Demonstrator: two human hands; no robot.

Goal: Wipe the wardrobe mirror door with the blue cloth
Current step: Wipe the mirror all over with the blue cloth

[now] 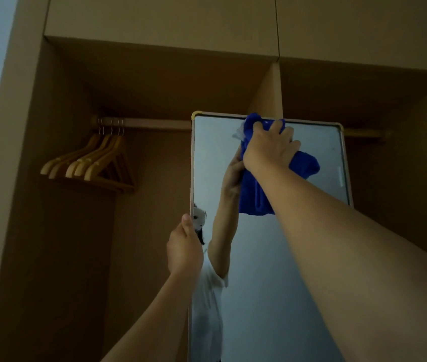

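Observation:
The mirror door (311,142) stands swung out in front of the open wardrobe, with a thin gold frame and rounded top corners. My right hand (270,147) grips the bunched blue cloth (304,165) and presses it against the glass near the top edge; part of the cloth hangs down under my wrist. My left hand (185,246) grips the mirror's left edge about halfway up, thumb on the front. The glass reflects my raised arm and the cloth.
Several wooden hangers (92,163) hang at the left end of the clothes rail (144,124) inside the wardrobe. Closed upper cabinets (155,19) overhang the opening. A vertical divider panel (270,92) stands behind the mirror's top.

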